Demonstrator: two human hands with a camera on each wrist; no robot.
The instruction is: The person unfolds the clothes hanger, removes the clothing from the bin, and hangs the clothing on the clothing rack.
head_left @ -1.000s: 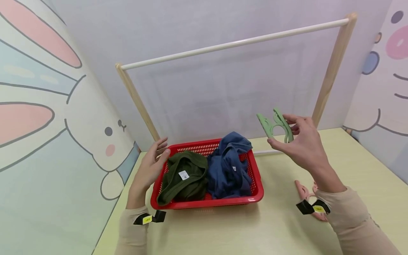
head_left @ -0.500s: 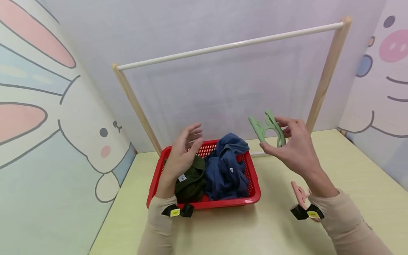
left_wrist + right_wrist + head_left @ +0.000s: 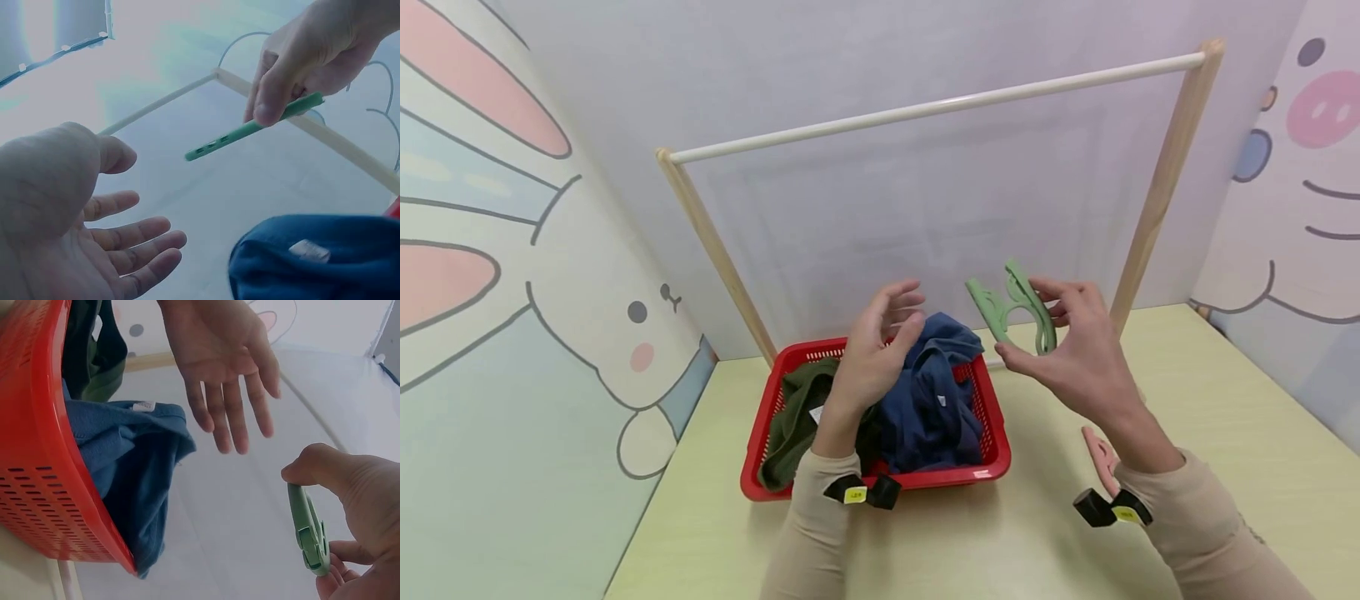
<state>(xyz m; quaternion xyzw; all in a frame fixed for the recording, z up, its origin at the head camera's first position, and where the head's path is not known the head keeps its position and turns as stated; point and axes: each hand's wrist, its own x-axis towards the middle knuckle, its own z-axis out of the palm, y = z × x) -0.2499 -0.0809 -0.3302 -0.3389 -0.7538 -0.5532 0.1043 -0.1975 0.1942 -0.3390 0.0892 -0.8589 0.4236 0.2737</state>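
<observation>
While my left hand (image 3: 874,354) hangs spread over the red basket (image 3: 951,477), it should meet the green hanger (image 3: 1032,301) squarely from the left. That's mid-air just rightward, pinched by my right hand (image 3: 1081,358), which shouldn't loosen first.

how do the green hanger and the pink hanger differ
The green hanger is held up in the right hand; the pink hanger lies on the table. The green hanger shows mostly in view, while the pink hanger is partly hidden by the right arm. Neither hangs on the rail.
</observation>
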